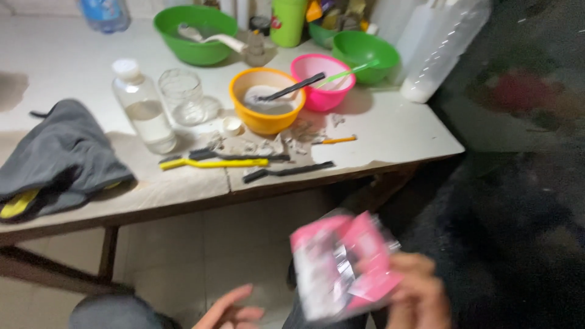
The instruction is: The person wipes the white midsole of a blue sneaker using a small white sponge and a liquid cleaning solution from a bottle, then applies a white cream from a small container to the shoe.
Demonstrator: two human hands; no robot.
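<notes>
My right hand (417, 295) holds a blurred pink and silver packet (341, 263) low in the view, below the table edge. My left hand (231, 309) is open at the bottom, fingers spread, a little left of the packet and not touching it. On the white table (396, 131) above stand an orange bowl (266, 100) with grey paste and a dark tool in it, and a pink bowl (323, 82) with a green spoon.
Two green bowls (195, 33) (365, 56), a clear plastic bottle (143, 109), a glass jar (183, 96), a yellow toothbrush (213, 162), a black toothbrush (287, 171), a grey cloth (61, 155) and a large white jug (442, 45) are on the table. Tiled floor lies beneath.
</notes>
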